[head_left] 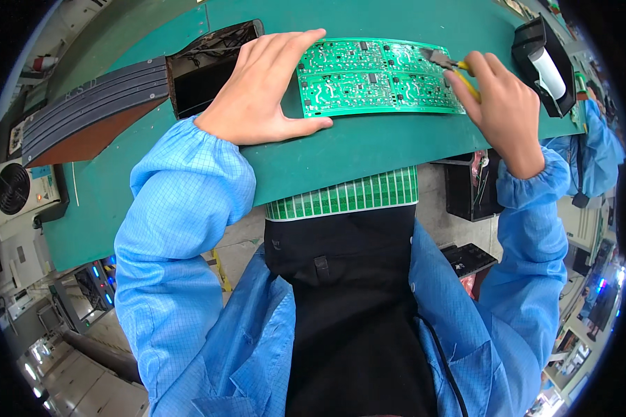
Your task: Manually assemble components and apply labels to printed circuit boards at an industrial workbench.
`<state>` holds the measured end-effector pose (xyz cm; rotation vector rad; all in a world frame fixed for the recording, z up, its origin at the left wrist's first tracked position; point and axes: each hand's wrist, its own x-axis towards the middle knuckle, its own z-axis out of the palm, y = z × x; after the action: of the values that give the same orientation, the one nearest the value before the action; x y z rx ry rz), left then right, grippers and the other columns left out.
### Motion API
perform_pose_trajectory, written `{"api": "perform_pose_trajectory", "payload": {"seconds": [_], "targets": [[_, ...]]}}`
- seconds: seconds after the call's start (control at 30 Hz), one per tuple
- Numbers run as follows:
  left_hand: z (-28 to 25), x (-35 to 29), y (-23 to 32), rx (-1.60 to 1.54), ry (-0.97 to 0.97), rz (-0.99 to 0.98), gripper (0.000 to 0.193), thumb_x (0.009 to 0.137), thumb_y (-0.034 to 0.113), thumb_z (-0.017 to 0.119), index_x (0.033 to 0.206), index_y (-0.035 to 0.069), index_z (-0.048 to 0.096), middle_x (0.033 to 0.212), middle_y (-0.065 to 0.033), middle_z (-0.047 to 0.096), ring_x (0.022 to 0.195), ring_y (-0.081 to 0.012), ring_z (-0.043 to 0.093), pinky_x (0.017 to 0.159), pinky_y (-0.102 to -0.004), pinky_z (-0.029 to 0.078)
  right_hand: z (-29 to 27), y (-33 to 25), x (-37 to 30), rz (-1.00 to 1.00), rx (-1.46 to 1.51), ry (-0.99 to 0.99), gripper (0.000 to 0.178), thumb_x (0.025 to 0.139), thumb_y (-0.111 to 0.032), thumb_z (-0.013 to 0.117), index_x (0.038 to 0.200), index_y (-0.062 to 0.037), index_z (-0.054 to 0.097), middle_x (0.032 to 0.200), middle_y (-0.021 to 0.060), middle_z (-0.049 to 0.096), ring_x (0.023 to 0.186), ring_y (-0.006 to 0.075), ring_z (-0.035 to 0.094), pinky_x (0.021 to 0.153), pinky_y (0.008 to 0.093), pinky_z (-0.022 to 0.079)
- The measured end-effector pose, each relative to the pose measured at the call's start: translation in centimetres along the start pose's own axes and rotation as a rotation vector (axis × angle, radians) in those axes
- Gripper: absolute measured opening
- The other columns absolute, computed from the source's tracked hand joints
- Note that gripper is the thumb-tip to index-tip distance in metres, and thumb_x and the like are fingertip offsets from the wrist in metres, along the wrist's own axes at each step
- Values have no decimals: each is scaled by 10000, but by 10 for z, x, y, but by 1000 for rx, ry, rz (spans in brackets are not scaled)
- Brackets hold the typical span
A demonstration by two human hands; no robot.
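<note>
A green circuit board panel, split into several like sections with small parts and solder joints, lies on the green mat. My left hand spans its left end, fingertips at the far left corner and thumb at the near left corner, gripping it. My right hand is closed round yellow-handled cutting pliers. Their metal jaws reach over the panel's far right section; whether they touch a part I cannot make out.
Left of the panel stand a black open bin and a dark ridged rack. A black holder with a white roll is at the far right. The green work mat ends at its near edge, above a green striped board by my lap.
</note>
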<state>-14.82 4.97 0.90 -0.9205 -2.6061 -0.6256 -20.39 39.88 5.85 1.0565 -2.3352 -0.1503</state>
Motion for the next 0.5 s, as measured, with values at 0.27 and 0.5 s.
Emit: {"api": "perform_pose_trajectory", "payload": {"seconds": [0.27,0.5], "targets": [[-1,2,3,17,58,6,1052,679,390,912,1536,71,393,1384,-185,526,1277,-371,501,1108,-479,374,-18,-38,24,64,284,-188,295,969,-349,684,1022,-63,629,903,104,644,781,341,668,631,426,507],[-3,7,11,19,109,24,1058,663,394,922,1524,70,400,1356,-180,541,1233,-367,524,1071,-472,403,-14,-59,34,-4,291,-109,327,934,-358,721,1030,-58,634,914,95,646,766,317,676,631,415,524]]}}
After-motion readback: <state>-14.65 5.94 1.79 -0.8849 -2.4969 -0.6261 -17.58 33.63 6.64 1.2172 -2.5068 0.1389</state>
